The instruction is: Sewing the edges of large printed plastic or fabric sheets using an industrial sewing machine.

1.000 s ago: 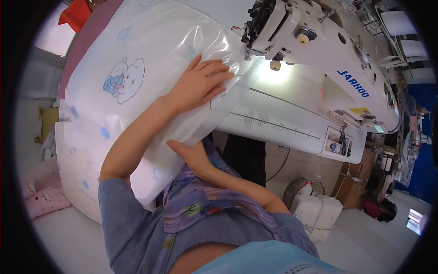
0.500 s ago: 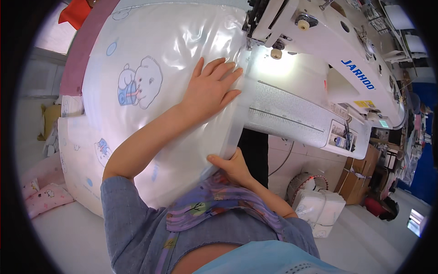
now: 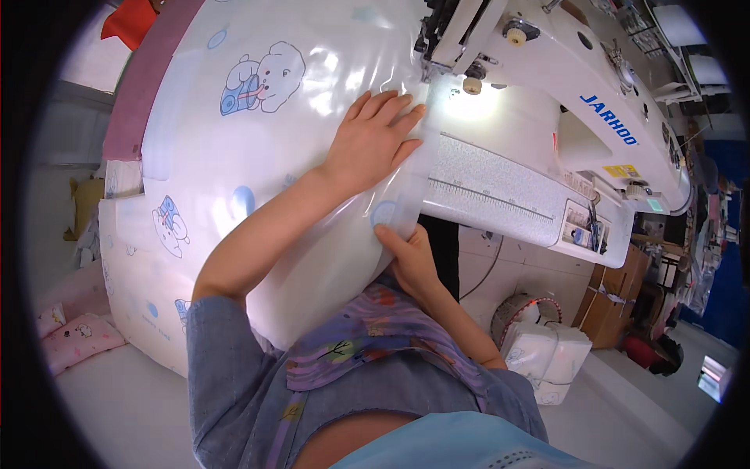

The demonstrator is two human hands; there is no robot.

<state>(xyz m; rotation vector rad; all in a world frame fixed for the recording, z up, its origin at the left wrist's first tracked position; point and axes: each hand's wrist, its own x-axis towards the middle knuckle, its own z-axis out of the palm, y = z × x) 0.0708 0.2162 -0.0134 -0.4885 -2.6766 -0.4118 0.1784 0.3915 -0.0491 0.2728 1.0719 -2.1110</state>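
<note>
A glossy white plastic sheet (image 3: 207, 148), printed with pale cartoon animals, spreads over the table and sags toward my lap. Its right edge lies along the sewing machine's (image 3: 578, 86) bed, under the lit head. My left hand (image 3: 371, 144) rests flat on the sheet near that edge, fingers spread, just short of the needle area. Closer to my body, my right hand (image 3: 412, 258) grips the edge of the sheet, thumb on top and the other fingers hidden beneath. The needle itself is hard to make out.
A ruler-marked bed (image 3: 492, 187) extends right of the sheet, with a small tray of tools (image 3: 586, 230) at its end. Below stand a round basket (image 3: 523, 313), a tied white bundle (image 3: 547, 359) and a cardboard box (image 3: 613, 301). Pink fabric (image 3: 82, 340) lies at left.
The sheet has slid away from me, its printed animals now farther up. My left hand has shifted slightly right, and my right hand has moved a little farther forward with the edge.
</note>
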